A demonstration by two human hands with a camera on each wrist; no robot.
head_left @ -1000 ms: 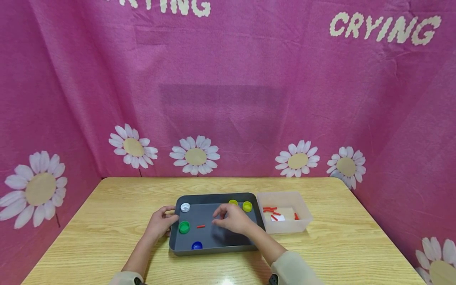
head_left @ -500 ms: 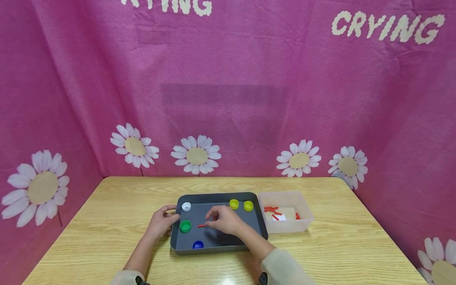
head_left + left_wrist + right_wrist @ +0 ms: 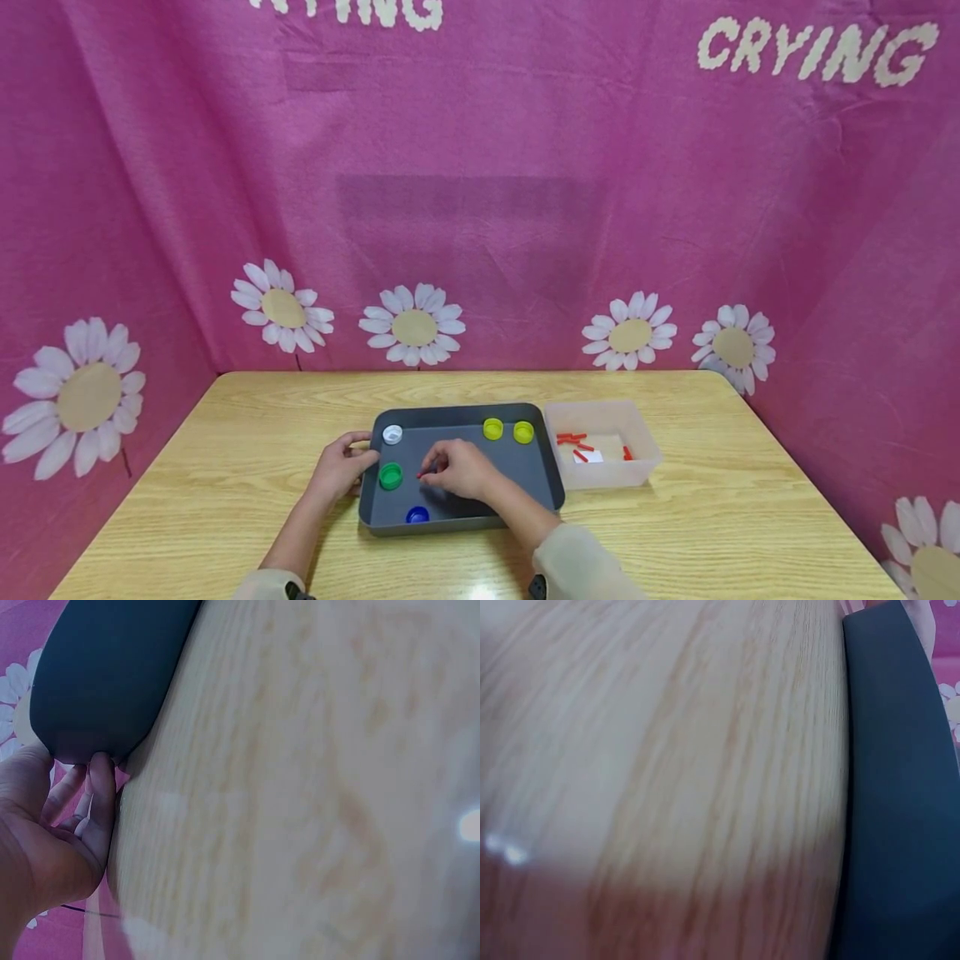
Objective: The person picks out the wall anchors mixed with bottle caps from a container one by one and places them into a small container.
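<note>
In the head view, my left hand (image 3: 339,472) holds the left end of a dark grey tray (image 3: 465,525), its thumb at the rim. The left wrist view has the fingers (image 3: 99,795) against the end of the tray. Over the tray's floor, my right hand (image 3: 463,471) pinches a small red stick (image 3: 420,476) between thumb and fingertips; most of the stick is hidden. To the left of those fingertips sits a green bottle cap (image 3: 390,477), and a blue cap (image 3: 417,515) lies nearer the front wall. The right wrist view misses the right hand.
A white cap (image 3: 392,434) lies in the tray's back left corner, two yellow caps (image 3: 523,432) at the back right. Against the tray's right end stands a translucent box (image 3: 630,475) with several red sticks (image 3: 581,456) in it. A pink curtain (image 3: 480,208) hangs behind the wooden table (image 3: 720,500).
My right hand has moved left and down to the red stick on the tray's floor, and its fingertips have come together on it. The left hand stays on the tray.
</note>
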